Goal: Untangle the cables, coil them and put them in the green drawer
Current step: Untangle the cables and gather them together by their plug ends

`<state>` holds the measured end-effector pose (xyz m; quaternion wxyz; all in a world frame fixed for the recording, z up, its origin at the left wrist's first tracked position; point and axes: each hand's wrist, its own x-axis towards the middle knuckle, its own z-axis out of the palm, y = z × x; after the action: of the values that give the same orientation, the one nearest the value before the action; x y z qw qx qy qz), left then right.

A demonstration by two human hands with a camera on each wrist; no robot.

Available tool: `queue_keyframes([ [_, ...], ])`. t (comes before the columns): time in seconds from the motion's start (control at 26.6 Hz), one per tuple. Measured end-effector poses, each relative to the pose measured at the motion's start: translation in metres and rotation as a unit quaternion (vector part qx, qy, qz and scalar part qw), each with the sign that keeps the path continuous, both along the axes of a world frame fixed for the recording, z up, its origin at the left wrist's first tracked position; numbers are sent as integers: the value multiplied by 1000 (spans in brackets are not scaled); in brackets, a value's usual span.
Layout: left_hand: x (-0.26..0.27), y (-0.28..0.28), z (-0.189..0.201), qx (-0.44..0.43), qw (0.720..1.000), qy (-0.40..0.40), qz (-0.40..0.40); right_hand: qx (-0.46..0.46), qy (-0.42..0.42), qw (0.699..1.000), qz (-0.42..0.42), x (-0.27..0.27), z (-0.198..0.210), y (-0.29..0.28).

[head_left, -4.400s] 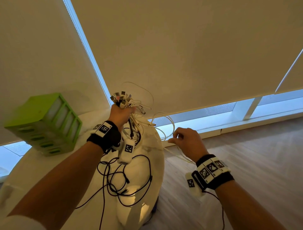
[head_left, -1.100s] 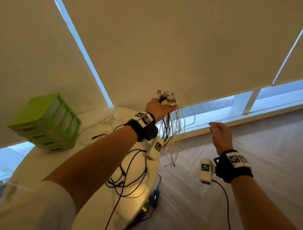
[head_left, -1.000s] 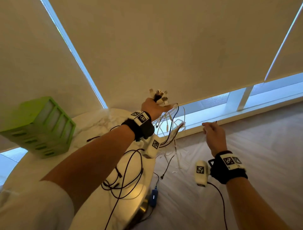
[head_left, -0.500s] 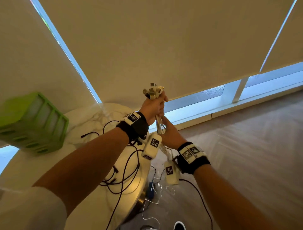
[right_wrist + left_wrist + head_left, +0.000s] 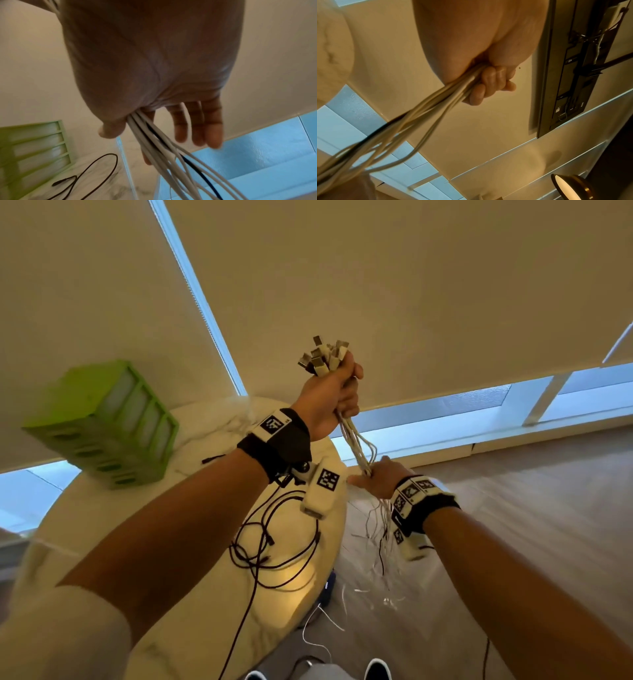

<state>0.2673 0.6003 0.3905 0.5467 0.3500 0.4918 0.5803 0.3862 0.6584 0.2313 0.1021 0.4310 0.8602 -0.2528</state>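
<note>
Cables (image 5: 356,445): white bundle, plug ends up, gripped in left hand (image 5: 330,398) fist; right hand (image 5: 378,481) below, thumb pinching strands, fingers extended. Green drawer (image 5: 102,422) on surface (image 5: 102,525), left of cables.

Right hand (image 5: 380,480) now lower down the cable bundle (image 5: 356,445), away from the left hand (image 5: 330,395).

Open air fills the middle and upper right of the head view, before the blinds (image 5: 411,285). At lower centre, black cables (image 5: 274,542) sprawl across the worktop (image 5: 102,525). The green drawer unit (image 5: 102,419) blocks its far left; bare worktop lies between them.
</note>
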Motion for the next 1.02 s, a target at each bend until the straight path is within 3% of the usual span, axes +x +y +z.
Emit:
queue_keyframes([
  [0.11,-3,0,10,10,1000,-7,10,0,-49,998,-29,1,20,19],
  [0.19,-3,2,15,23,999,-32,10,42,50,991,-114,12,36,38],
  [0.26,-2,3,17,28,999,-39,7,147,203,946,-206,27,40,51],
  [0.3,-2,3,16,29,999,-34,7,182,245,929,-211,32,37,52],
  [0.34,-2,2,15,31,999,-29,6,174,249,934,-190,33,35,51],
  [0.41,-1,1,7,26,999,-29,5,89,178,974,-106,33,22,44],
  [0.49,-1,-3,-5,18,999,-34,13,30,112,991,-61,33,14,34],
  [0.64,-11,-16,-29,6,998,-45,47,28,82,995,-49,35,4,29],
  [0.75,-24,-33,-47,-6,998,-35,61,-63,-10,998,-21,25,11,21],
  [0.83,-35,-43,-60,-21,997,-18,73,-60,-59,996,12,9,30,18],
  [0.87,-41,-48,-66,-30,996,-10,80,-28,-37,999,28,-3,43,15],
  [0.94,-54,-57,-71,-47,995,-4,91,6,115,993,24,-34,76,5],
  [1.02,-65,-66,-69,-58,994,-2,92,-19,316,949,9,-68,112,-16],
])
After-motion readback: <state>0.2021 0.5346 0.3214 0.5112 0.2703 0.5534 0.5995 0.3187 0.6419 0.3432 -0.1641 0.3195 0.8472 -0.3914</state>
